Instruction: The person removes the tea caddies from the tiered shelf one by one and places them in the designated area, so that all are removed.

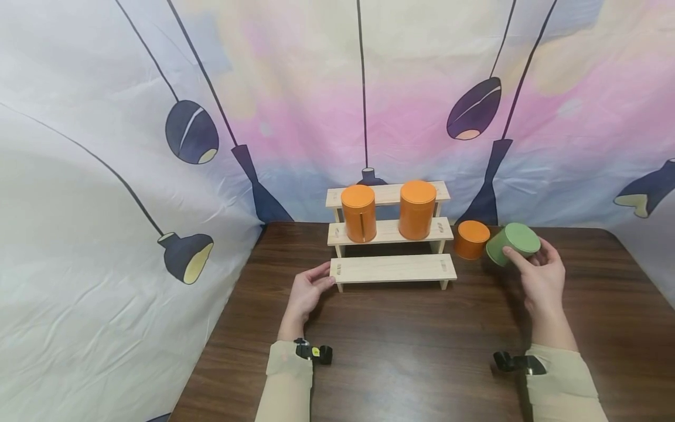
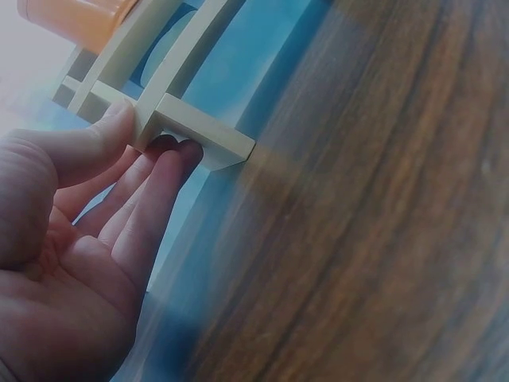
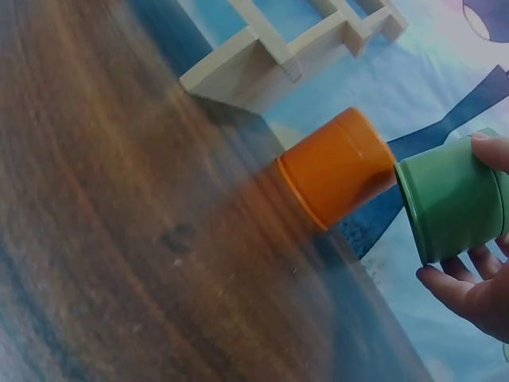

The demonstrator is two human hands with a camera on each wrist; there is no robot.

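Observation:
A three-step pale wooden display rack (image 1: 392, 268) stands on the table. My left hand (image 1: 307, 290) pinches the left end of its lowest step, thumb above and fingers beneath in the left wrist view. Two tall orange canisters (image 1: 358, 214) stand apart on the middle step. To the right of the rack, a short orange canister (image 1: 472, 240) sits on the table. Beside it, my right hand (image 1: 545, 280) grips a green canister (image 1: 514, 243) by its side, tilted and seemingly off the tabletop. In the right wrist view, the green canister (image 3: 452, 203) appears close to the short orange one.
The dark wood-grain table (image 1: 411, 351) reaches back to a fabric backdrop (image 1: 311, 117) printed with hanging lamps. Its rear edge lies just behind the rack and canisters. Small black cameras (image 1: 326, 354) are strapped to both wrists.

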